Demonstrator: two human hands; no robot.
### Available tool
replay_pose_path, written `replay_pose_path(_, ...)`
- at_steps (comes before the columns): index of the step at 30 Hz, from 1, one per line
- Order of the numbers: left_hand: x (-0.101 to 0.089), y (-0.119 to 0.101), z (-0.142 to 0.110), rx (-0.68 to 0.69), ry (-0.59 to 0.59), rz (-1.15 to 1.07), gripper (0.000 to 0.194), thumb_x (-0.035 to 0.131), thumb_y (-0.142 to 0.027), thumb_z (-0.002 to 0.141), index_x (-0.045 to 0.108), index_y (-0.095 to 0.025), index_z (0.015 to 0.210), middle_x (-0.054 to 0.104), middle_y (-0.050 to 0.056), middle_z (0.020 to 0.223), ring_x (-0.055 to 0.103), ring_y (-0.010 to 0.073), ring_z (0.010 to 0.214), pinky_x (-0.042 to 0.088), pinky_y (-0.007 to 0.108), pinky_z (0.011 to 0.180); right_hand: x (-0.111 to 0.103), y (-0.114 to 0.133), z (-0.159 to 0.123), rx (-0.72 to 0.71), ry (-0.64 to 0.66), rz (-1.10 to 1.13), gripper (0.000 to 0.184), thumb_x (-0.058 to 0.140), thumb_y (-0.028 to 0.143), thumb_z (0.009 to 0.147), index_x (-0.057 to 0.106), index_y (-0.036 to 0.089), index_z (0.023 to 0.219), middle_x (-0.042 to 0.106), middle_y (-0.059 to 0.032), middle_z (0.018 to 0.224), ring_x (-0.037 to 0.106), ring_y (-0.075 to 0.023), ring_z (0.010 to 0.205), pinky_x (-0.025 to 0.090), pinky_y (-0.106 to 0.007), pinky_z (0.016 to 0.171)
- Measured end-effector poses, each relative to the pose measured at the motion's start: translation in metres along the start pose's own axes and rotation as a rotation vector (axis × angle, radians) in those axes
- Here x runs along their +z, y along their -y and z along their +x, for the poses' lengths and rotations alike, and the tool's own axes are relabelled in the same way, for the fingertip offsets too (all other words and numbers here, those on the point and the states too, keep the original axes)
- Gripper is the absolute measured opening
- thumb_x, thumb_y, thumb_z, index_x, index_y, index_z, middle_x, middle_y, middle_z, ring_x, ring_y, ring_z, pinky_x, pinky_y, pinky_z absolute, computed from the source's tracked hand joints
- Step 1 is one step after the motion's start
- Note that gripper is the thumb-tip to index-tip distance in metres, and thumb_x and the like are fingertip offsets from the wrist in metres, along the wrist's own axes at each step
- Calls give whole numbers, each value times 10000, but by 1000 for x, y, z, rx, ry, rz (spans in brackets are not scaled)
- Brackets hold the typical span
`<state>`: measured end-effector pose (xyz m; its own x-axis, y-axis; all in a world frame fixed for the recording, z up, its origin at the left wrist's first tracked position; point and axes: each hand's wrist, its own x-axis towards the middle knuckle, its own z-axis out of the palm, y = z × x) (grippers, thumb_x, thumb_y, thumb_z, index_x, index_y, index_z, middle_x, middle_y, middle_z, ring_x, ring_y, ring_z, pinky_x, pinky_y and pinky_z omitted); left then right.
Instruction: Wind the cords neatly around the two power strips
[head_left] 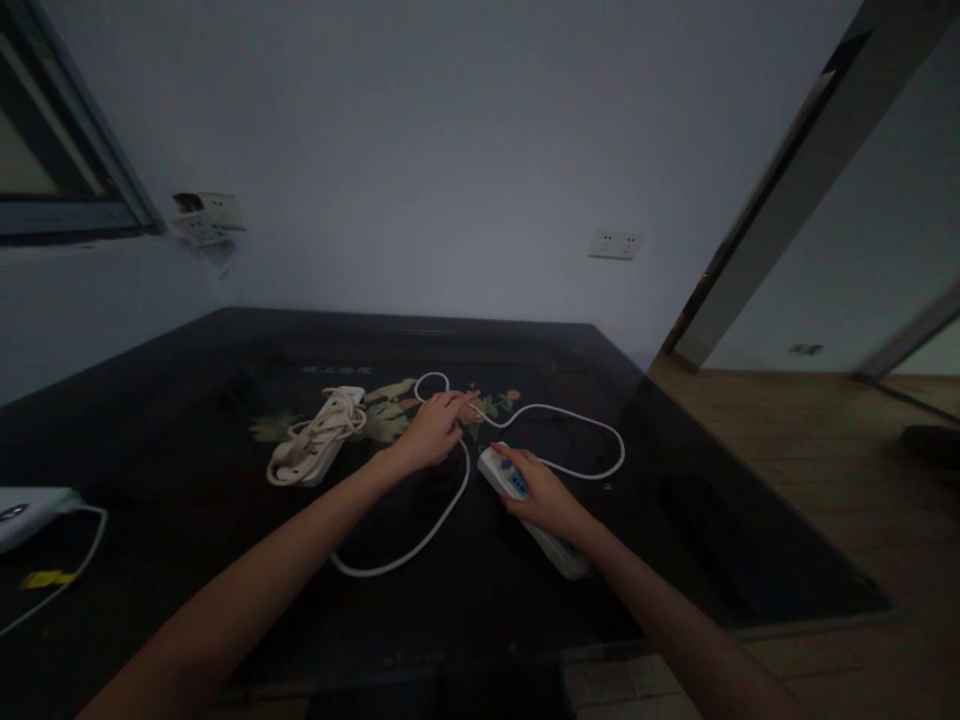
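Observation:
My left hand (433,430) reaches over the middle of the dark table, its fingers closed around part of a white power cord (420,548). Loops of this cord spread to both sides of the hand and lie on the tabletop. My right hand (546,495) is wrapped over a white power strip (491,462) with a blue-marked section near its far end. The strip lies slantwise on the table, its middle hidden under the palm. To the left lies a second power strip (328,462), with its own cord (330,425) bundled around it.
The glossy black table (247,345) carries a printed flower pattern. At its left edge are a white device (34,505) with a thin cable and a yellow tag (49,579). Wall sockets (615,244) sit behind. Wooden floor (750,420) extends to the right.

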<state>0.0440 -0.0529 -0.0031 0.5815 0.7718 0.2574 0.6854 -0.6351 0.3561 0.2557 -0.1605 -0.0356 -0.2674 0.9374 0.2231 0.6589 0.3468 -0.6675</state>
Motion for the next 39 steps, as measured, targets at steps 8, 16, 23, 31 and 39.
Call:
replay_pose_path(8, -31, -50, -22, 123, 242, -524, 402, 484, -452, 908, 545, -174, 1193, 668, 83, 1134, 637, 217, 985, 504, 314, 850, -3, 50, 39, -2, -463, 395, 782, 602, 295, 808, 188, 306, 1470, 354, -88, 1481, 378, -272, 1336, 324, -481, 1094)
replay_pose_path(16, -75, -65, -34, 143, 117, -767, 598, 560, -390, 876, 344, -188, 1396, 460, 125, 1396, 450, 290, 1257, 339, 447, 1074, -44, 118, 59, -150, -529, 485, 373, 501, 365, 910, 482, 291, 1275, 557, -69, 1238, 577, -215, 1053, 485, -382, 894)
replay_pose_path(23, -116, -53, -55, 106, 193, -1013, 711, 564, -474, 860, 259, -228, 1454, 484, 131, 1380, 480, 304, 1238, 402, 446, 1013, -106, 129, 79, -243, -430, 281, 226, 481, 359, 929, 667, 246, 989, 663, -37, 948, 611, -184, 898, 488, -334, 809)
replay_pose_path(31, -128, -43, -60, 46, 189, -1085, 738, 584, -504, 835, 277, -196, 1431, 679, 133, 1062, 663, 256, 899, 500, 419, 839, -109, 125, 78, -122, -133, 586, 128, 670, 291, 797, 609, 217, 881, 625, 29, 720, 568, -87, 554, 439, -179, 463)
replay_pose_path(39, -130, -38, -52, -37, 127, -872, 674, 610, -500, 799, 412, -213, 1376, 639, 104, 1151, 624, 254, 975, 502, 362, 820, -120, 114, 70, -276, -786, 143, 77, 739, 175, 739, 702, 241, 749, 707, 35, 704, 660, -120, 639, 505, -208, 571)
